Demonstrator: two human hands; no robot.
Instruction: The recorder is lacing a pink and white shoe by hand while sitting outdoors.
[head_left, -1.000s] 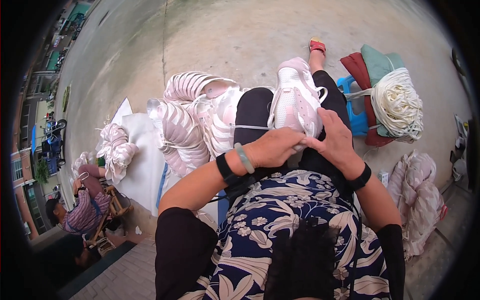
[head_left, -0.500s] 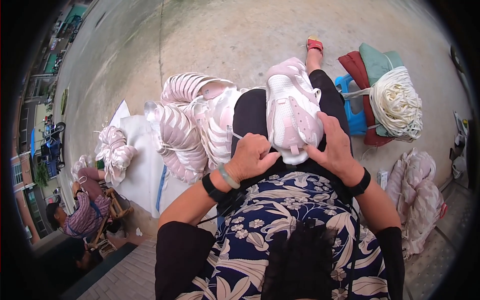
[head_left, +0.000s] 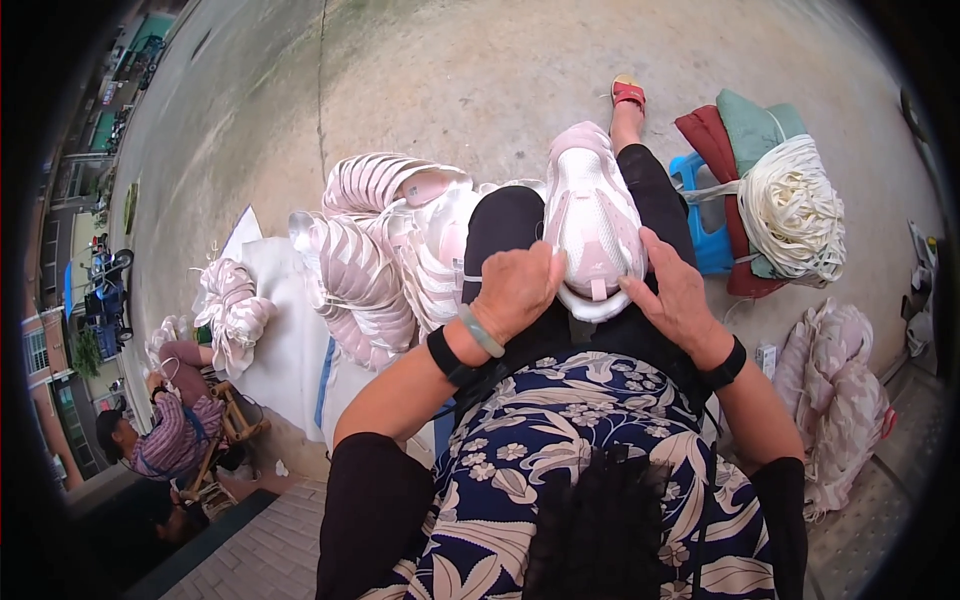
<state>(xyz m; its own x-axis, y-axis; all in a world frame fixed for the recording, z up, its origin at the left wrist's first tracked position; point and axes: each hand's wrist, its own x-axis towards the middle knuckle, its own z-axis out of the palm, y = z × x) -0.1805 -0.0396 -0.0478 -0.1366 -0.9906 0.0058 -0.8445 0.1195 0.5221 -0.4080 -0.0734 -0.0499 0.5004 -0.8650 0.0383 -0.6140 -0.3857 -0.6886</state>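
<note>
A pink and white shoe upper rests on my lap between my knees, its heel end with a small pull tab toward me. My left hand is closed, fingers curled and thumb pressed in at the upper's left edge. A thin white strand by that hand may be a lace; its end is hidden. At the right edge near the heel, my right hand grips the upper, thumb on the near side and fingers bent along its side.
Bundles of nested pink and white uppers lie left of my knee on a white sheet. To the right, a blue stool bears folded cloth and a coil of cream laces. Another bundle lies near right. A person sits far left.
The shoe upper has turned upright and squared up between my hands. My left hand has moved right and up to its edge; my right hand has shifted only slightly.
</note>
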